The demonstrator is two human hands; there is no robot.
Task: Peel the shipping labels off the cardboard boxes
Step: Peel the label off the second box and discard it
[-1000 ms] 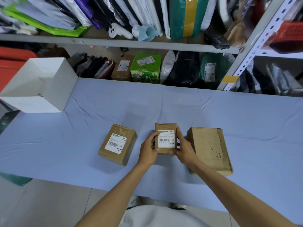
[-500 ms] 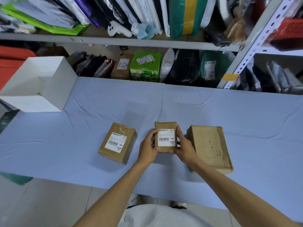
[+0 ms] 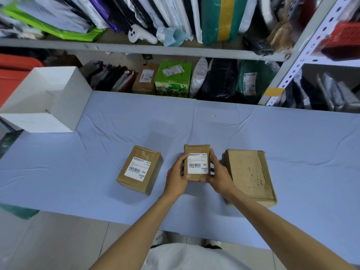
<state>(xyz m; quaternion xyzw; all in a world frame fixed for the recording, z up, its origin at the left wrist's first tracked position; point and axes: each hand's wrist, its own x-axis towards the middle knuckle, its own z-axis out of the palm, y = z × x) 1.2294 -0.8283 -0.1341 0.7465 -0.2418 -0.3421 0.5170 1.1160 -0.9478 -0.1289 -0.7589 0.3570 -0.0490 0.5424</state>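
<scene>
While both hands' fingers point(image 3: 180, 162) clamp the middle box point(image 3: 196, 151), its label point(image 3: 197, 163) (small print unreadable) stays partly covered.

I see three brown cardboard boxes in a row: the left box point(image 3: 139, 169) and small middle box point(image 3: 196, 162) each bear a white label; the larger right box point(image 3: 249, 174) shows none.

The white label point(image 3: 198, 163) on the middle box point(image 3: 196, 162) reads "18/42", "MX", "MXRC 03"; the left box's point(image 3: 139, 170) label point(image 3: 137, 168) reads "20/42", "MX", "MXRC 03".
</scene>
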